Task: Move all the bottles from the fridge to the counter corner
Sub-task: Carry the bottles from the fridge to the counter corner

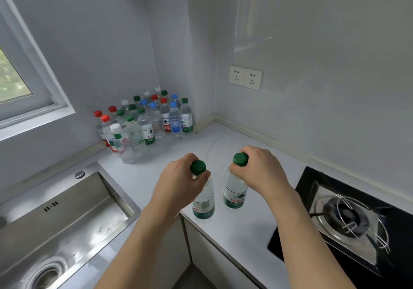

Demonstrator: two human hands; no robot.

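Two clear water bottles with green caps and green labels stand upright near the front edge of the white counter (245, 226). My left hand (178, 181) grips the neck of the left bottle (203, 204) just under its cap. My right hand (259, 168) grips the neck of the right bottle (234, 192) the same way. Several more bottles (147, 119) with red, green, blue and white caps are crowded into the counter corner against the wall. The fridge is out of view.
A steel sink (62, 221) lies at the left, a black gas hob (348, 219) at the right. A double wall socket (245, 77) sits above the counter. A window (20, 76) is at the far left. Bare counter lies between my hands and the corner.
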